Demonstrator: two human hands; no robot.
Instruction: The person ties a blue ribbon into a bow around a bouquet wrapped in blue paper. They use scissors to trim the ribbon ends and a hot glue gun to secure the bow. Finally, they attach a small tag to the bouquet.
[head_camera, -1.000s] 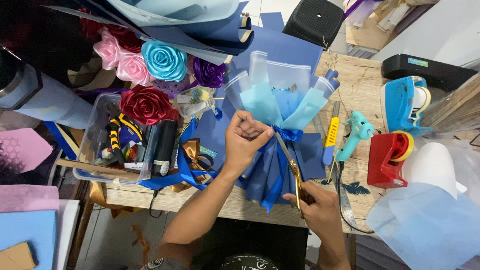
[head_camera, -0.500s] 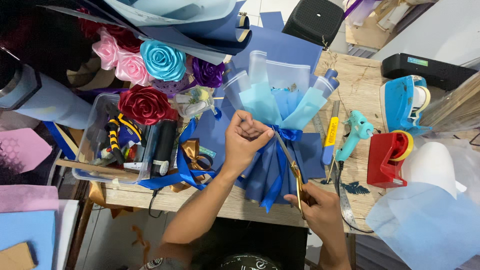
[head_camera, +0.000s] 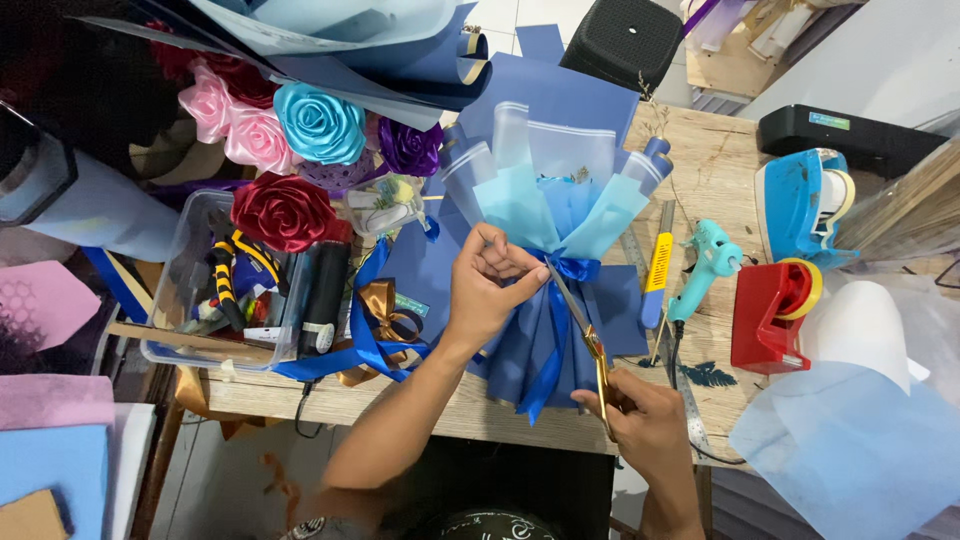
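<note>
A bouquet wrap of dark blue and light blue paper (head_camera: 560, 200) lies on the wooden table (head_camera: 710, 170). A blue ribbon (head_camera: 560, 300) is tied round its waist, with tails hanging toward me. My left hand (head_camera: 490, 285) pinches the ribbon at the knot. My right hand (head_camera: 645, 425) holds gold-handled scissors (head_camera: 585, 330), their blades pointing up to the ribbon knot.
Satin roses in pink, light blue (head_camera: 320, 122), purple and red (head_camera: 285, 212) lie at the left. A clear box of tools (head_camera: 215, 290) stands beside them. A yellow utility knife (head_camera: 657, 275), teal glue gun (head_camera: 705, 260), red (head_camera: 775, 315) and blue tape dispensers sit right.
Both hands stay at the ribbon knot. The scissors remain at about the same angle, with only a slight shift of the fingers.
</note>
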